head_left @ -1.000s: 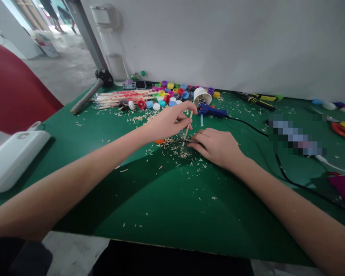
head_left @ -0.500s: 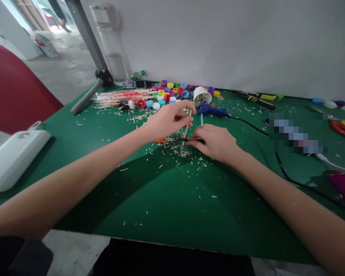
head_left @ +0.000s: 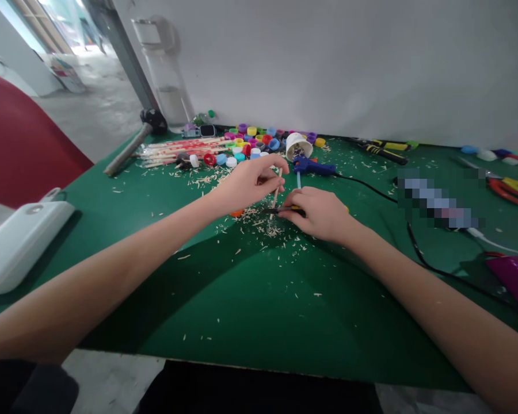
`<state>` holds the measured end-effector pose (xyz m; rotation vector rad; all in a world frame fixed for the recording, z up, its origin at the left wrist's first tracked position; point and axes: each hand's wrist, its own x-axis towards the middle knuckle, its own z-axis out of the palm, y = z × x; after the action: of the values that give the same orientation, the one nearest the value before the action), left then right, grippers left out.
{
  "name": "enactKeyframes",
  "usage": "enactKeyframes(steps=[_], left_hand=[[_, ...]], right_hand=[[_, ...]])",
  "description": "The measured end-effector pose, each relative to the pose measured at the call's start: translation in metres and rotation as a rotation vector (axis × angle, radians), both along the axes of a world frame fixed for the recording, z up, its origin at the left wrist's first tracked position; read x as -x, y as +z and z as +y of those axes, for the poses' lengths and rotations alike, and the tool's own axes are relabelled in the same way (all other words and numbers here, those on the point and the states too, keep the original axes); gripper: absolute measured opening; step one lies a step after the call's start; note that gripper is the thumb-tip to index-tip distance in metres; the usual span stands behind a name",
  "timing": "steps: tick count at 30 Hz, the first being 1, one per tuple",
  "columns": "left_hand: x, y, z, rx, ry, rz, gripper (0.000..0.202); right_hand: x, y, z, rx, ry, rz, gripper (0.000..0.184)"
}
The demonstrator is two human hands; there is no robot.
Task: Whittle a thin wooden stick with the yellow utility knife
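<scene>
Left hand [head_left: 250, 184], right hand [head_left: 322, 214]: both pinched.

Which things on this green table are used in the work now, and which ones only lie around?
In use: left hand, holding the wooden stick; right hand, holding a dark blade tool at its lower end; wood shavings beneath.
Lying about: blue glue gun; coloured bottle caps; white cup; hammer; yellow-black tools; white device.

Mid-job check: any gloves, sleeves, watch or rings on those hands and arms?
No gloves: left hand and right hand are bare, and so are both forearms, with no watch, bracelet or ring showing. Dark clothing appears only by the left elbow.
</scene>
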<state>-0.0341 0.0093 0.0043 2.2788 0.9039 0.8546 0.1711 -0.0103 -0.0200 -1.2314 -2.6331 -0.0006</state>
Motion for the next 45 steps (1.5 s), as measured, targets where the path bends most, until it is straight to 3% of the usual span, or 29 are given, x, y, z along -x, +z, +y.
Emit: enactKeyframes(steps=[7,17,24,32,45], left_hand=[[-0.002,0.002,0.0,-0.073,0.019,0.055,0.018],[0.002,0.001,0.001,-0.009,0.015,0.028,0.018],[0.0,0.002,-0.001,-0.058,0.018,0.074,0.019],[-0.001,0.006,-0.008,-0.05,0.007,0.1,0.02],[0.001,0.002,-0.004,-0.029,0.068,0.066,0.012]], right_hand=[[0.002,-0.002,0.001,0.017,0.044,-0.063,0.028],[-0.001,-0.006,-0.007,-0.19,0.023,-0.003,0.031],[0.002,0.0,0.0,-0.024,0.038,-0.066,0.028],[0.0,-0.004,0.002,-0.013,0.096,-0.085,0.026],[-0.001,-0.018,-0.017,-0.335,0.102,0.078,0.027]])
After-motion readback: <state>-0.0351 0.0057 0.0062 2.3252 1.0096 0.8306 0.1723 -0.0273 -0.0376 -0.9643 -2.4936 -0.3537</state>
